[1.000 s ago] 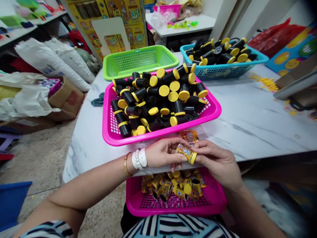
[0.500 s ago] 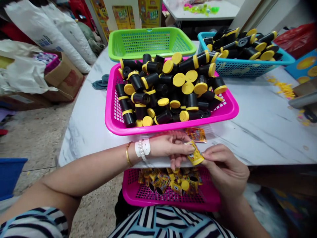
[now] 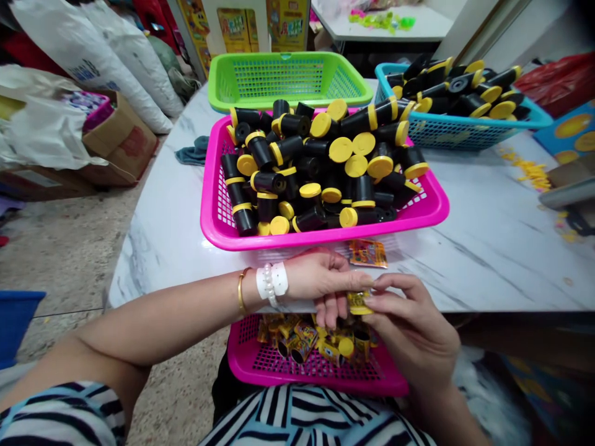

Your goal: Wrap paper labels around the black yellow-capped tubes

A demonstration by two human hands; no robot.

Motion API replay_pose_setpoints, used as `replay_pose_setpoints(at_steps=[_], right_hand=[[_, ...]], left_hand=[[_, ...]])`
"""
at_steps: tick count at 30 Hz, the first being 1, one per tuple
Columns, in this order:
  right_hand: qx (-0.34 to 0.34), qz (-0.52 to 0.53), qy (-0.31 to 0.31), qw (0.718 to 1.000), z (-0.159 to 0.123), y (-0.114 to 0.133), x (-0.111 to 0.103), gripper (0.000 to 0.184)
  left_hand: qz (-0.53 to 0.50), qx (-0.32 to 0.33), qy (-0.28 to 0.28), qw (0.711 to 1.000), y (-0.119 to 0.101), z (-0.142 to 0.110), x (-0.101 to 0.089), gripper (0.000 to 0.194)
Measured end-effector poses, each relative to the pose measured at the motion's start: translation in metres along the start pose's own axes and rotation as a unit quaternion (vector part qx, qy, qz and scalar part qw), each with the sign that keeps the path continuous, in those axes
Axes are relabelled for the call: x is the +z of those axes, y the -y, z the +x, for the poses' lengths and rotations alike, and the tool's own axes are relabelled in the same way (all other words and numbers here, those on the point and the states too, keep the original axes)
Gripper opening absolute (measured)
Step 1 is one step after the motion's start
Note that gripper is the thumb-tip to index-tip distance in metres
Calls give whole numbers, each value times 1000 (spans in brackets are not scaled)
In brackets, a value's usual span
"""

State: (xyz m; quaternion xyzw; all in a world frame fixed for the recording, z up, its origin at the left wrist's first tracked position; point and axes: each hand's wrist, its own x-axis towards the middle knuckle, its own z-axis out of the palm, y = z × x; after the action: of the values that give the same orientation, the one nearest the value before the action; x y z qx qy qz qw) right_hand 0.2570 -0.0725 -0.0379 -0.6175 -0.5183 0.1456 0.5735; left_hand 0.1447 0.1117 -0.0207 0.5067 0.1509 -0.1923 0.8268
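Between my two hands is a small canister (image 3: pixel 357 303) with a yellow printed wrap, partly covered by fingers. My left hand (image 3: pixel 325 284) pinches it from the left, thumb on top and the other fingers curled underneath. From the right, my right hand (image 3: pixel 413 322) grips the same canister with thumb and fingertips. A stack of printed orange labels (image 3: pixel 368 254) lies on the table just beyond my hands. Below, at my lap, a dark pink basket (image 3: pixel 260 371) holds several wrapped canisters (image 3: pixel 304 341). Past the labels stands a bright pink basket (image 3: pixel 325 238) heaped with black canisters (image 3: pixel 283 150) with yellow lids.
Behind are a green basket (image 3: pixel 290 102) and a blue basket (image 3: pixel 469 133) of black canisters. A dark cloth (image 3: pixel 192 153) lies at the left of the white marbled table (image 3: pixel 506 248). Small yellow pieces (image 3: pixel 527 166) are scattered at the right. Cardboard boxes (image 3: pixel 121 139) and white sacks stand left.
My right fingers have shifted up and round the canister, closer to my left thumb. The canister has turned more upright and now shows less of its wrap.
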Motion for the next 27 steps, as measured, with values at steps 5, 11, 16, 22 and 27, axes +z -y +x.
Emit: replay_pose_setpoints(at_steps=[5,11,16,22,27], right_hand=[[7,8,14,1000,-15,9,-5,42],[-40,-57,159,985,-14,16,-18,36],[-86,-244,-12,966,26,-13,-28,35],[-108,-309,27,945,65,-42,-18,9],[-141,-302,-6,943,53,-33,-10,8]], left_hand=[[56,-10,-45,997,0,-4,6,60],[206,58,-204,955,-4,-6,2,50],[244,51,-225,942,-1,-4,1,52],[251,37,-237,938,0,-4,3,50],[253,68,-282,923,4,-1,3,49]])
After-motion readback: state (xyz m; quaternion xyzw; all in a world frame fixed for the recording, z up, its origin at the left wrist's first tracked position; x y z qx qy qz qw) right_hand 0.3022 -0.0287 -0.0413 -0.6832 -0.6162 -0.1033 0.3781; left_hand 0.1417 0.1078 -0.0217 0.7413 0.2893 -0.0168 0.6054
